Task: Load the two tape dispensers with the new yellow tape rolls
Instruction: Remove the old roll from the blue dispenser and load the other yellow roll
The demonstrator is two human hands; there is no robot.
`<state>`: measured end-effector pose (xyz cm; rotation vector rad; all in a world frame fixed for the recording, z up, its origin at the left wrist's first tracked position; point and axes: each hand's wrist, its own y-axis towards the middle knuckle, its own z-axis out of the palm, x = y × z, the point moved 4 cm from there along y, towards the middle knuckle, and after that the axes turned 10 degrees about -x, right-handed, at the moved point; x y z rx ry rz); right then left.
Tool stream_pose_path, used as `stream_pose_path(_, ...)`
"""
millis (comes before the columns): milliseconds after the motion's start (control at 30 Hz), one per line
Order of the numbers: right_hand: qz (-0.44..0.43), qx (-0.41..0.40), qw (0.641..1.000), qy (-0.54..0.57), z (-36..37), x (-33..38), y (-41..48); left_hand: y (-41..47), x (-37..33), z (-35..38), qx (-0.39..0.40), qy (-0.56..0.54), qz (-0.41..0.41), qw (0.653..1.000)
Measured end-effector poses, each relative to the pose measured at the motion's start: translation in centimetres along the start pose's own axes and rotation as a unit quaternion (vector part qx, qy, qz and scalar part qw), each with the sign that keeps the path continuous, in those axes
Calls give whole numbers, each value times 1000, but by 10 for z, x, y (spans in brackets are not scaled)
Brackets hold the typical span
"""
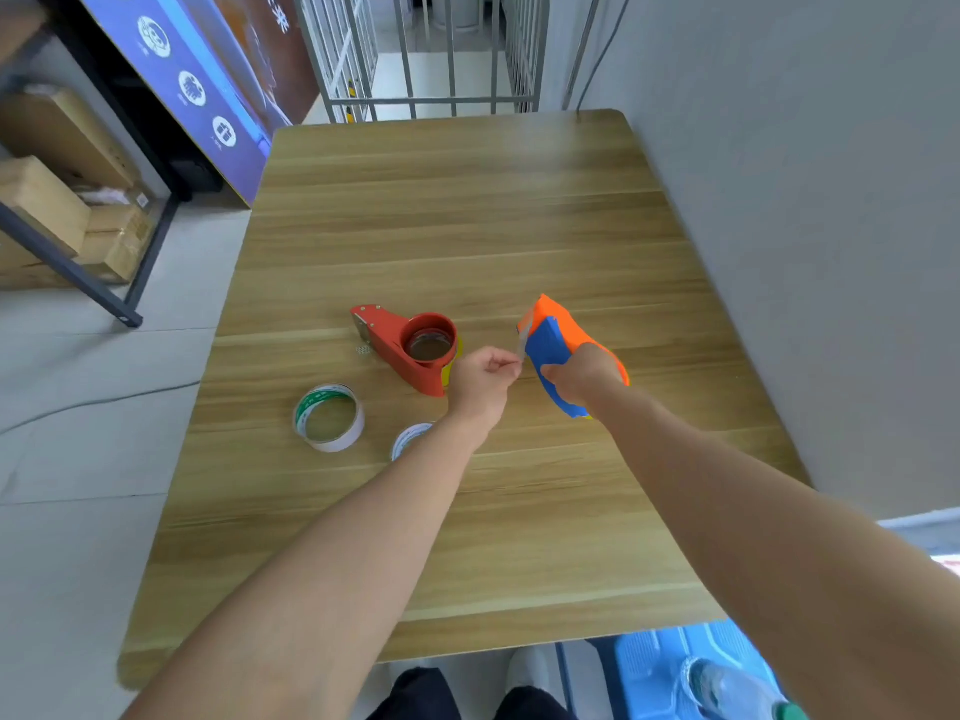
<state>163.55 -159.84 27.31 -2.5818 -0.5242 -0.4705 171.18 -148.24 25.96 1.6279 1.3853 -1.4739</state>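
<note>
Hands meet above the table's middle: the right hand grips the orange-blue dispenser, lifted and tilted, while the left hand pinches the tape end at its front. The red dispenser lies just left, yellow showing beneath. Two white rings lie nearer the front edge.

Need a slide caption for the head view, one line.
Right hand holds the orange-blue dispenser while left hand pinches its tape end; red dispenser lies on the table.
</note>
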Motion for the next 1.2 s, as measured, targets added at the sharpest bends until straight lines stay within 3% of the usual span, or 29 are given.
stream_pose_path(233, -11, -58, 996, -62, 20, -16, 36, 24, 33, 19, -30, -45, -87, 995)
stream_pose_path(633, -96, -139, 971, -167, 45, -16, 59, 28, 64, 36, -53, -117, -163, 978)
stream_pose_path(1200, -124, -150, 973, -127, 29, -13, 43, 6, 67, 34, -9, -118, -214, 970)
